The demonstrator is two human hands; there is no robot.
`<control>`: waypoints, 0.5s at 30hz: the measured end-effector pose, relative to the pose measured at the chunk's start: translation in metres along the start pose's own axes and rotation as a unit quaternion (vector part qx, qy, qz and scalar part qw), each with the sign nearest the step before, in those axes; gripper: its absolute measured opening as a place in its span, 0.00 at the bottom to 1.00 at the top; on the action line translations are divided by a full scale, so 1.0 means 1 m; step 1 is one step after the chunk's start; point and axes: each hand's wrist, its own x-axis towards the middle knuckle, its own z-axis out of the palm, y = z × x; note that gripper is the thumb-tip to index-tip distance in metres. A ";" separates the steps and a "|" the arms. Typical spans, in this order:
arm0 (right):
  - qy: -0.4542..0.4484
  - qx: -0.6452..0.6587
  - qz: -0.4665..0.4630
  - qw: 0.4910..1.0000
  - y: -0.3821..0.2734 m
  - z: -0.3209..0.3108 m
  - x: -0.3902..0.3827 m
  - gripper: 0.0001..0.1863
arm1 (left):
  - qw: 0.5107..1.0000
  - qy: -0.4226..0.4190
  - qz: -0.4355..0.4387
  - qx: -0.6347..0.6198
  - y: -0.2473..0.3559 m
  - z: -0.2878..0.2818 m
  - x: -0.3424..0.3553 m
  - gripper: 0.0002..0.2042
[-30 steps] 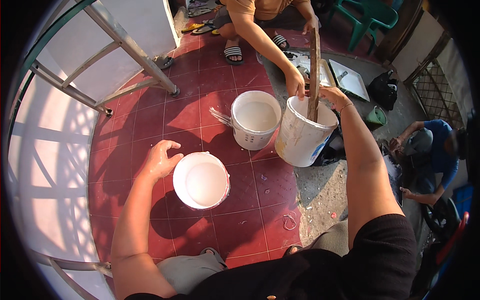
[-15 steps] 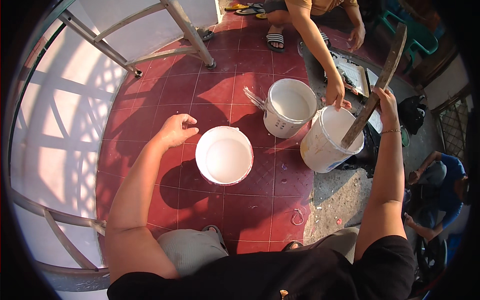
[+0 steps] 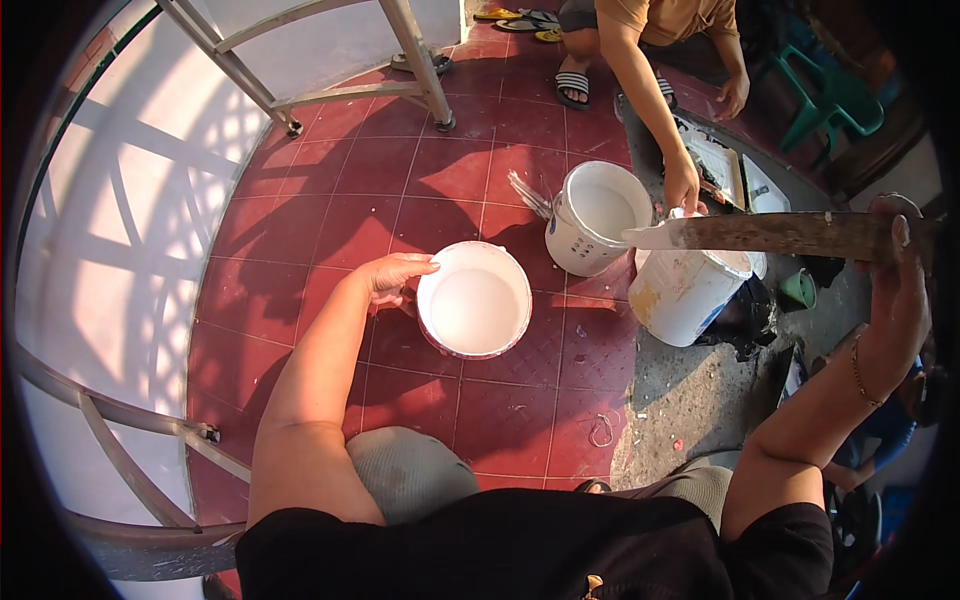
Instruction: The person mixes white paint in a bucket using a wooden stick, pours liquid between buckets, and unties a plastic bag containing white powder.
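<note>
A small white paint bucket (image 3: 432, 325) with white paint inside stands on the red tiles in front of me. My left hand (image 3: 392, 275) grips its left rim. On the right, my right hand (image 3: 898, 250) is closed around one end of a long wooden stick (image 3: 800, 236). The stick lies almost level, its paint-coated tip above a big white bucket (image 3: 680, 300) with yellowish smears. Another person's hand (image 3: 683, 185) touches that bucket's far rim. Between the two stands a third white bucket (image 3: 580, 235) holding white paint, close to the stick's tip.
A wooden ladder (image 3: 420, 60) stands at the far left against the white wall, with more wooden framing (image 3: 130, 460) at near left. The other person crouches beyond the buckets. A white tray (image 3: 715, 160), a green cup (image 3: 798, 290) and a green chair (image 3: 825, 100) are on the right.
My left hand has reached the small bucket's rim and taken hold. My right hand has moved right, bringing the stick from steeply slanted inside the big bucket to nearly level above it.
</note>
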 end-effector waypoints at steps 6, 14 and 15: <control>-0.273 0.212 0.166 0.924 0.001 0.171 -0.053 0.12 | 0.999 0.004 0.052 0.004 -0.025 -0.018 -0.001 0.23; -0.405 0.060 0.002 0.912 0.097 0.272 -0.124 0.13 | 0.998 0.020 0.052 0.034 -0.012 0.007 0.003 0.26; -0.399 0.037 0.011 0.916 0.108 0.274 -0.126 0.13 | 0.998 0.020 0.049 0.034 -0.007 0.016 -0.002 0.26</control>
